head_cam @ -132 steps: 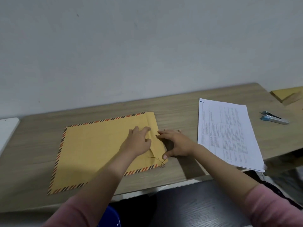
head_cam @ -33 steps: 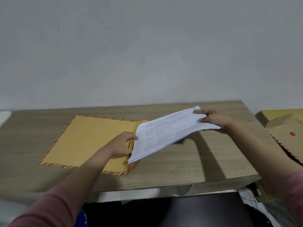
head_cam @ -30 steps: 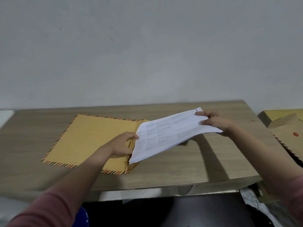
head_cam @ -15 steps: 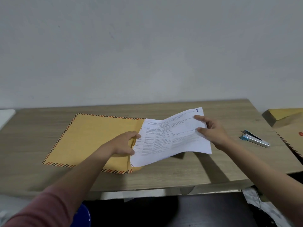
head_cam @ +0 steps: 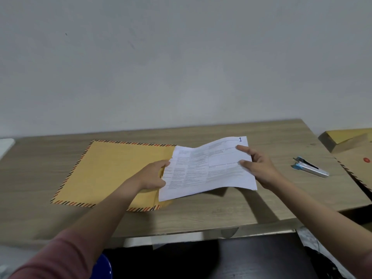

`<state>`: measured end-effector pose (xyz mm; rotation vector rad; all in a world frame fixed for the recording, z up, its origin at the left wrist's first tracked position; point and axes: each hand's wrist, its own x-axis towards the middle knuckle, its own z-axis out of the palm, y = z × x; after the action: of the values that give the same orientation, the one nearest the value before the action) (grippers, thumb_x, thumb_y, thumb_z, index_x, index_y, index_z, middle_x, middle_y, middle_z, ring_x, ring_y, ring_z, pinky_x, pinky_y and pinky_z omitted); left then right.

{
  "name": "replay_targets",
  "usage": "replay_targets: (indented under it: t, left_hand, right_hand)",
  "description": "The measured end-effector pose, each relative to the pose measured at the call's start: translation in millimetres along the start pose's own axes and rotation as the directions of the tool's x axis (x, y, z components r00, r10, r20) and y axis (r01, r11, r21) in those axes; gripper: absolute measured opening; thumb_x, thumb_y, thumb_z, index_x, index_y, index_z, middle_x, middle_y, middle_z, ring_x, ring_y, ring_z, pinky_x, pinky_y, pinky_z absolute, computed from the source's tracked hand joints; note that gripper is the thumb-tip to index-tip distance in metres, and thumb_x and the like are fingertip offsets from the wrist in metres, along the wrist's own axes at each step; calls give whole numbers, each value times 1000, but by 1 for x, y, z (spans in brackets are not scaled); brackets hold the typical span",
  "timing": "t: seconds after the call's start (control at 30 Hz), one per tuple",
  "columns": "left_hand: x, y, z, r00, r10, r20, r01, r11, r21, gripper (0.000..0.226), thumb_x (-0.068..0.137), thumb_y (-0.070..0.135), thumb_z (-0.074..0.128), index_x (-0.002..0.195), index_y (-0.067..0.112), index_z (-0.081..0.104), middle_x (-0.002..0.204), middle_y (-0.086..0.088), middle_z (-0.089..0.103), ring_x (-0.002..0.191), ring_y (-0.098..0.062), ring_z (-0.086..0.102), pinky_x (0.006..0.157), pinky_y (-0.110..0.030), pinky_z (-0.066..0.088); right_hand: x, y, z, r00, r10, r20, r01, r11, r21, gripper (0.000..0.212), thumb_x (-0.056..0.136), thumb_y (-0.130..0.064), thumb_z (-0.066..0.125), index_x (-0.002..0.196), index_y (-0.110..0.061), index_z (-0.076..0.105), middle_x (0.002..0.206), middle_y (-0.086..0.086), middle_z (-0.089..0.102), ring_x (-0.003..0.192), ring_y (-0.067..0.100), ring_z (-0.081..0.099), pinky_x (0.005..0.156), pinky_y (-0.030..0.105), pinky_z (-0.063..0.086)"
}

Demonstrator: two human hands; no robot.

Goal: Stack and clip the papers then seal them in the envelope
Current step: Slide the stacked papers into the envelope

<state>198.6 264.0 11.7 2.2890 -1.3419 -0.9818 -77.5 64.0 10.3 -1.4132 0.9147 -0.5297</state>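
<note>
Now my right hand (head_cam: 259, 170) grips the papers (head_cam: 207, 168), long axis pointing left toward the envelope (head_cam: 120, 170) mouth my left hand (head_cam: 151, 178) pinches open.

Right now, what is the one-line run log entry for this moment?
phase: inserting | left hand: holds envelope mouth open | right hand: feeding papers in | stapler: idle on table

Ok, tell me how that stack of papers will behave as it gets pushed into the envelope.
The papers look floppy: held by the right hand, they already sag and ripple mid-span, so they may buckle if pushed. Their leading edge sits at the envelope mouth, which the left hand holds open; it probably catches unless kept flat.
</note>
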Motion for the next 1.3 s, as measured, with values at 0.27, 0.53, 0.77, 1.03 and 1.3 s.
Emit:
replay_targets:
  t: [0.27, 0.53, 0.77, 1.03, 1.3]
  left_hand:
    - [-2, 20, 8, 998, -3, -61, 10, 994, 107, 84, 77, -8, 47, 150, 14, 15, 159, -1, 15, 137, -24, 34, 102, -27, 41]
    - [2, 51, 10, 998, 52, -38, -47, 994, 102, 86, 75, -9, 46, 151, 17, 14, 159, 2, 11, 141, -19, 29, 98, -20, 38]
    - [8, 68, 13, 997, 75, -22, -75, 997, 10, 86, 72, -10, 47, 150, 17, 20, 158, 5, 16, 142, -15, 26, 92, -15, 35]
    - [14, 66, 13, 997, 76, -8, -76, 997, -17, 83, 75, -7, 53, 149, 15, 22, 157, 0, 21, 139, -21, 32, 97, -21, 38]
    - [16, 55, 21, 996, 92, -10, -93, 989, -119, 85, 75, -8, 52, 149, 19, 20, 158, 3, 18, 138, -19, 34, 93, -27, 46]
  right_hand:
    - [4, 3, 8, 1000, -16, 14, 16, 1000, -10, 45, 86, 5, 56, 115, -28, 60, 127, 6, 59, 112, 23, 58, 93, 36, 49]
    - [5, 1, 43, 999, -45, 16, 45, 999, 10, 45, 86, 5, 57, 125, -19, 56, 132, 5, 56, 113, 19, 58, 92, 31, 49]
    - [9, -6, 89, 998, -9, -59, 2, 993, -119, 46, 85, 0, 58, 128, -13, 51, 131, 9, 56, 115, 24, 56, 100, 40, 47]
    - [15, -22, 111, 984, 112, 141, -56, 934, -352, 54, 88, -10, 57, 138, -15, 37, 134, 9, 51, 116, 23, 54, 100, 34, 45]
    - [18, -27, 108, 933, 110, 342, 93, 845, -526, 58, 85, -3, 60, 137, -15, 38, 107, 2, 60, 91, 14, 56, 75, 18, 46]
